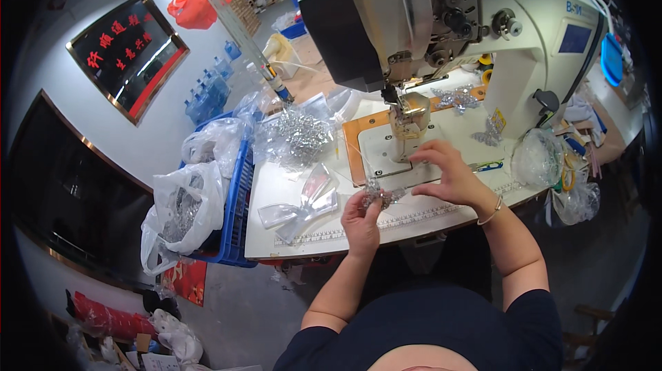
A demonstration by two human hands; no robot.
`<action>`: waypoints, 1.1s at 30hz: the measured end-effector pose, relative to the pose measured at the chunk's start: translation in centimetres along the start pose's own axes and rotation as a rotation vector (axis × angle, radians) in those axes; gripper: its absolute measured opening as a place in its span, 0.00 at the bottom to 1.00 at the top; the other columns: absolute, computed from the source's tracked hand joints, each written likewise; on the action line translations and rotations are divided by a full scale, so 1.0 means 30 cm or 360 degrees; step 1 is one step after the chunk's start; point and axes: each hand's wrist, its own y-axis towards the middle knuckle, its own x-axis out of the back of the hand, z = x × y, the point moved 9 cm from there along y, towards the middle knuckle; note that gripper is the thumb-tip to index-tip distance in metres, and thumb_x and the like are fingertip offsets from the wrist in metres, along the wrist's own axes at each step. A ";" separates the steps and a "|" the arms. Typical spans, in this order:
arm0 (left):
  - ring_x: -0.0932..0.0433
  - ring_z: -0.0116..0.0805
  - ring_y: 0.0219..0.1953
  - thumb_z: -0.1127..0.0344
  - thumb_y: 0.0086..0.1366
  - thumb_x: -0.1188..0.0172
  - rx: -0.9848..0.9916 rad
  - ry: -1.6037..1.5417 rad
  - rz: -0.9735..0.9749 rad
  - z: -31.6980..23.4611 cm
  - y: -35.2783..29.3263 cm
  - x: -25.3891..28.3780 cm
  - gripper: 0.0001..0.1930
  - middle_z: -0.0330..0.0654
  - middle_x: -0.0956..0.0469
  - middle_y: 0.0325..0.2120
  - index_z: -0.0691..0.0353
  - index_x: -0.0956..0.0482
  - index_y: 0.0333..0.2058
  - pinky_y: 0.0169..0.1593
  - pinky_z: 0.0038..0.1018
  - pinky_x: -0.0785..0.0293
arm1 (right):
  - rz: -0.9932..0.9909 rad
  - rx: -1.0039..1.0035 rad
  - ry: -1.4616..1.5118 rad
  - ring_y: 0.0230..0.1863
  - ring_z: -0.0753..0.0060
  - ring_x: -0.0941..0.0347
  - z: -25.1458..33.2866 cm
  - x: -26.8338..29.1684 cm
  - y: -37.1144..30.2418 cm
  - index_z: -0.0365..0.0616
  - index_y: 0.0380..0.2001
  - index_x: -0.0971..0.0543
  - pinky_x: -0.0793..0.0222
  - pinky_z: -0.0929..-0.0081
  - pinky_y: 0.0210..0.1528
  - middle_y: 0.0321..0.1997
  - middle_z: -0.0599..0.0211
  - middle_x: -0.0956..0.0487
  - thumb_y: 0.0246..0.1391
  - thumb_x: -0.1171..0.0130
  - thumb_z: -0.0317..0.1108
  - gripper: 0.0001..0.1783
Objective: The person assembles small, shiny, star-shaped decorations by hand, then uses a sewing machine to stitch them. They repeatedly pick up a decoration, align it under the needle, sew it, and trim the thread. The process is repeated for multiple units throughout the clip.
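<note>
Before the sewing machine [531, 61], left hand [361, 225] tight on silvery ornament [387, 196], right hand [455, 176] wide.

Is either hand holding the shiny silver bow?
No, the shiny silver bow lies on the white tabletop, left of the left hand.

Red characters, two rows, on dark framed sign [129, 56] on wall. Blue lettering [574, 7] on white sewing machine [524, 43], near its screen. Ruler strip [414, 218] along table edge has scale marks, figures too small to read.
</note>
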 end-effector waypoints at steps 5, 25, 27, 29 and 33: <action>0.22 0.35 0.39 0.82 0.58 0.47 0.0176 0.0296 0.0251 -0.042 0.018 -0.064 0.13 0.48 0.23 0.37 0.67 0.29 0.42 0.45 0.30 0.24 | -0.0021 -0.0031 0.0365 0.46 0.65 0.32 0.052 -0.035 -0.019 0.45 0.38 0.23 0.37 0.69 0.49 0.40 0.64 0.27 0.36 0.30 0.38 0.23; 0.27 0.30 0.46 0.83 0.53 0.42 0.0542 0.0065 0.0368 0.014 -0.076 -0.116 0.29 0.45 0.28 0.45 0.70 0.39 0.55 0.49 0.23 0.29 | -0.0045 -0.0872 0.1598 0.27 0.83 0.28 -0.052 -0.251 -0.071 0.36 0.29 0.24 0.32 0.84 0.29 0.26 0.69 0.22 0.50 0.40 0.29 0.07; 0.27 0.30 0.46 0.83 0.53 0.43 0.0566 -0.0024 0.0386 0.005 -0.078 -0.130 0.30 0.45 0.29 0.46 0.69 0.40 0.56 0.49 0.24 0.29 | -0.0101 -0.0876 0.1618 0.26 0.83 0.28 -0.053 -0.238 -0.076 0.36 0.29 0.24 0.32 0.84 0.29 0.26 0.69 0.22 0.50 0.40 0.29 0.07; 0.27 0.30 0.46 0.83 0.53 0.43 0.0557 -0.0079 0.0397 -0.003 -0.080 -0.130 0.31 0.45 0.29 0.46 0.69 0.41 0.57 0.49 0.24 0.29 | -0.0116 -0.0857 0.1621 0.26 0.83 0.28 -0.039 -0.239 -0.070 0.37 0.28 0.24 0.32 0.84 0.29 0.26 0.69 0.22 0.50 0.40 0.29 0.07; 0.26 0.29 0.43 0.83 0.54 0.43 0.0540 -0.0068 0.0323 0.007 -0.078 -0.105 0.27 0.44 0.27 0.43 0.70 0.37 0.54 0.48 0.23 0.28 | -0.0195 -0.0839 0.1653 0.26 0.84 0.28 -0.022 -0.243 -0.073 0.37 0.28 0.25 0.33 0.85 0.28 0.26 0.69 0.22 0.50 0.40 0.29 0.06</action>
